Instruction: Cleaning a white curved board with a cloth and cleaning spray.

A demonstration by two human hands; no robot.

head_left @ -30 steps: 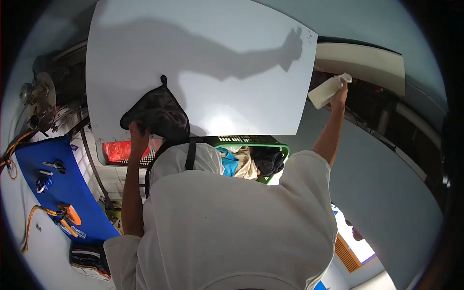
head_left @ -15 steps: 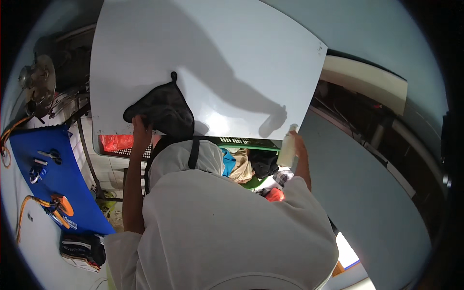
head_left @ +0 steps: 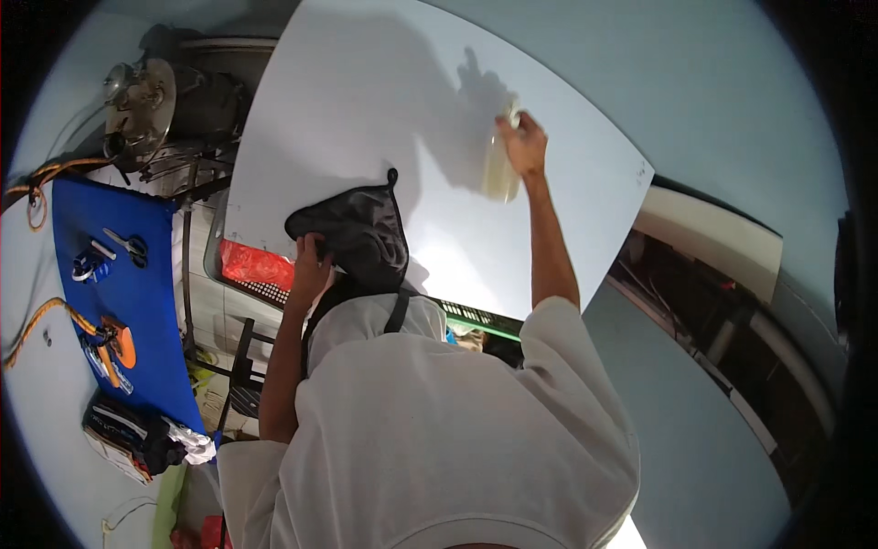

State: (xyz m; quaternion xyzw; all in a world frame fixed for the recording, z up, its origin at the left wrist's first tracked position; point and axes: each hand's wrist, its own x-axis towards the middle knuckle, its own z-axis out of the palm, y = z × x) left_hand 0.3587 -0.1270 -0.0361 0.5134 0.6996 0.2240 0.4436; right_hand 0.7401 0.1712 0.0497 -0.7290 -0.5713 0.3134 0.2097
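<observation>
While our left hand (head_left: 313, 261) rests its fingers on the black triangular cloth with piped edging (head_left: 352, 224), our right hand (head_left: 529, 145) is wrapped around the upper end of a translucent, pale yellowish bottle (head_left: 500, 174). We cannot tell whether the left fingers pinch the cloth or merely lie on it.

The cloth lies by the near edge of the white, glossy worktop (head_left: 576, 201), toward the near left corner. We hold the bottle over the worktop's right half, well apart from the cloth, its top pointing to the far edge; whether its base touches the surface we cannot tell. Between cloth and bottle runs a stretch of smooth white surface, and more reaches past both hands to the far edge.

The cloth looks soft and creased, with a small round loop at its far corner. The bottle is smooth-sided and blurred. Below the near edge, at the left, we see crinkled red plastic (head_left: 258, 265) in a dark perforated basket (head_left: 265, 292).

Small dark marks (head_left: 643, 170) sit at the worktop's far right corner, too small for us to read.
</observation>
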